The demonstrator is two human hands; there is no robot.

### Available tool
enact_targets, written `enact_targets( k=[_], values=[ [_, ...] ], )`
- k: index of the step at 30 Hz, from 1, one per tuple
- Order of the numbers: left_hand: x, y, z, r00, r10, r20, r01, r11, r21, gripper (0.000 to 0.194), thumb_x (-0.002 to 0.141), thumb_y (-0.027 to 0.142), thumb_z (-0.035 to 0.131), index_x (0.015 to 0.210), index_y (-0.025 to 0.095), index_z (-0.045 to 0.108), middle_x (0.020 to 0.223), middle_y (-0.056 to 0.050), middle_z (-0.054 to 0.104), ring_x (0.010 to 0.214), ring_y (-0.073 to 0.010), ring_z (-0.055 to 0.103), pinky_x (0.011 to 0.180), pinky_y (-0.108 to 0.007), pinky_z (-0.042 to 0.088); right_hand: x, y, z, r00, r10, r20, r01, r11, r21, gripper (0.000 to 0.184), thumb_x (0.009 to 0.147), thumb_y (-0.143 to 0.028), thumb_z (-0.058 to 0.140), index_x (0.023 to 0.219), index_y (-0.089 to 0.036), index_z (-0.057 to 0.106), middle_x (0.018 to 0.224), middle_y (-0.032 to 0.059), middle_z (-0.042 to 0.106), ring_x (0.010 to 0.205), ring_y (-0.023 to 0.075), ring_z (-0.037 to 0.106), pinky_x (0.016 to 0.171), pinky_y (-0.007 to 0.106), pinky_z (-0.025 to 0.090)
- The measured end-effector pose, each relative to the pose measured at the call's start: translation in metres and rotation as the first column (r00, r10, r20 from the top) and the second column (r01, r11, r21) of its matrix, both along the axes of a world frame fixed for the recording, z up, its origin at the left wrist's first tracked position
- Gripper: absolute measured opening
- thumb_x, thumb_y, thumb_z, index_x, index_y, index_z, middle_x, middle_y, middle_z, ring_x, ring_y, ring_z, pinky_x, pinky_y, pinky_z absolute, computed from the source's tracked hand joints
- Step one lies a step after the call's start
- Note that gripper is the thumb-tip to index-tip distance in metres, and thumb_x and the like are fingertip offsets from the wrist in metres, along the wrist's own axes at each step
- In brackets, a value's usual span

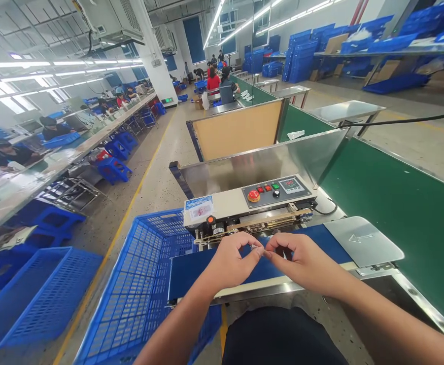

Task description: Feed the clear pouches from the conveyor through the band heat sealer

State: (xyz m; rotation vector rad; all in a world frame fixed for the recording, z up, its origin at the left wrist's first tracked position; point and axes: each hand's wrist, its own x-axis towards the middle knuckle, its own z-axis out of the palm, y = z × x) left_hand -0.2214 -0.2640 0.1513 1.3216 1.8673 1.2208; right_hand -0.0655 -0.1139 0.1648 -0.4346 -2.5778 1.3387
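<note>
My left hand [232,258] and my right hand [301,261] meet over the blue belt [191,268] of a small sealing machine [244,203]. Both pinch thumb against forefinger, fingertips almost touching at the middle. Between the fingertips something small and thin shows, too small to name. The hands hover just in front of the machine's brass rollers [252,225]. The control panel [277,191] with a red button, small switches and a digital display sits behind them.
A blue plastic crate [138,284] stands left of the machine, another crate [35,299] farther left. A green conveyor [397,203] runs along the right, with a metal plate [362,241] bearing an arrow. People sit at a long bench [54,162] on the left.
</note>
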Motion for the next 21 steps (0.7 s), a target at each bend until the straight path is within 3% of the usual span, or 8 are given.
enact_targets(
  k=[7, 14, 17, 21],
  values=[
    [0.005, -0.002, -0.004, 1.000, 0.011, -0.021, -0.011, 1.000, -0.011, 0.018, 0.098, 0.032, 0.063, 0.092, 0.025, 0.079, 0.092, -0.006, 0.078, 0.086, -0.0236, 0.070, 0.079, -0.033, 0.049, 0.000, 0.001, -0.006, 0.997, 0.035, -0.073, -0.026, 0.991, 0.132, 0.017, 0.091, -0.022, 0.063, 0.077, -0.023, 0.073, 0.070, -0.0005, 0.069, 0.062, 0.0145, 0.058, 0.057, 0.027, 0.041],
    [0.017, -0.006, -0.021, 0.988, 0.154, 0.010, -0.153, 0.988, -0.021, 0.019, 0.099, 0.031, 0.061, 0.090, 0.025, 0.076, 0.091, -0.005, 0.077, 0.085, -0.0230, 0.068, 0.078, -0.033, 0.048, -0.008, 0.000, -0.031, 0.969, 0.104, -0.224, -0.026, 0.944, 0.328, 0.020, 0.093, -0.017, 0.061, 0.075, -0.022, 0.069, 0.073, 0.0017, 0.067, 0.069, 0.0150, 0.059, 0.065, 0.027, 0.045],
    [0.021, -0.006, -0.027, 0.973, 0.224, 0.058, -0.221, 0.974, -0.053, 0.020, 0.099, 0.033, 0.061, 0.088, 0.024, 0.075, 0.090, -0.005, 0.076, 0.084, -0.0230, 0.067, 0.078, -0.033, 0.048, -0.013, -0.001, -0.037, 0.940, 0.173, -0.294, -0.018, 0.887, 0.462, 0.023, 0.095, -0.013, 0.058, 0.075, -0.022, 0.067, 0.075, 0.0029, 0.068, 0.071, 0.0156, 0.060, 0.067, 0.028, 0.046],
    [0.023, -0.004, -0.037, 0.926, 0.307, 0.218, -0.291, 0.951, -0.105, 0.027, 0.097, 0.042, 0.065, 0.084, 0.021, 0.075, 0.082, -0.005, 0.074, 0.076, -0.0213, 0.062, 0.070, -0.032, 0.046, -0.015, 0.001, -0.039, 0.876, 0.350, -0.331, -0.058, 0.758, 0.650, 0.026, 0.099, -0.010, 0.057, 0.078, -0.023, 0.066, 0.075, 0.0027, 0.069, 0.068, 0.0164, 0.059, 0.066, 0.032, 0.047]
  ],
)
